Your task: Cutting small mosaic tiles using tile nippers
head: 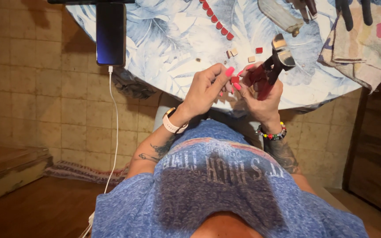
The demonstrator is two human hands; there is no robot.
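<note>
The left hand (206,88) pinches a small red tile (234,79) over the surface (164,48) edge; the right hand (261,94) grips red nippers (272,66). A curved row of red pieces (217,18) already lies ahead; loose chips (232,53) remain unplaced.

A: Any pkgs, labels, signs, screens?

B: One screen: a phone (110,33), tall black rectangle w/ dark, bluish-purple glass, at the upper left of the counter (164,57), hanging partly past its edge. White cable (116,128) plugged into its bottom end, dropping toward the floor.

A: Pkgs or signs?

B: None.
</note>
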